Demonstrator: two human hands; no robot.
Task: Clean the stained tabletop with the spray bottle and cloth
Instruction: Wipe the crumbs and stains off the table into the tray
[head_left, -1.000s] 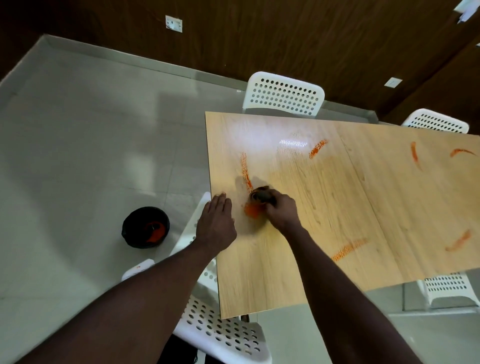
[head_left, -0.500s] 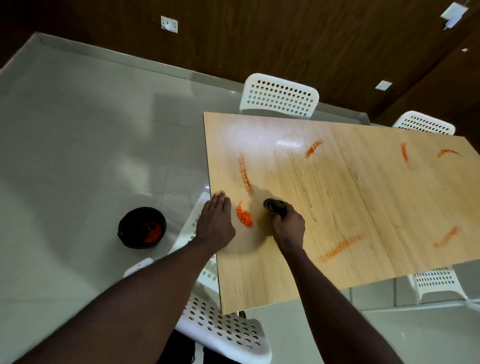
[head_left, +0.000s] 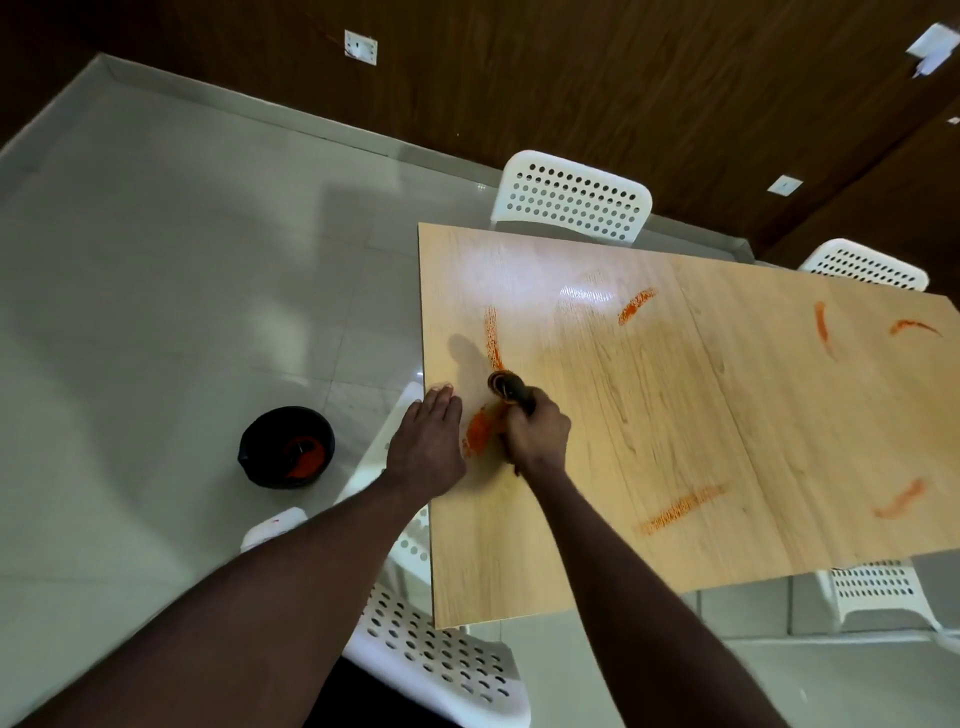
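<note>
Since the earlier frame, the right hand (head_left: 537, 434) has shifted left onto the orange stain (head_left: 479, 430), partly covering it. Its fingers grip a dark rolled cloth (head_left: 509, 391). The roll's long axis points away from the person, and its free end protrudes beyond the knuckles over the tabletop (head_left: 675, 415). The left hand (head_left: 428, 441) stays flat at the table edge.

Tabletop (head_left: 727, 415) is pale wood-grain, smooth and glossy with a glare patch; the orange stains (head_left: 636, 305) on it look streaky and grainy. Chairs (head_left: 571, 200) are white perforated plastic, floor (head_left: 182, 312) shiny tile, wall (head_left: 571, 78) dark wood panelling. The dark roll (head_left: 511, 392) in my right hand (head_left: 537, 434) is too blurred to tell its material.
</note>
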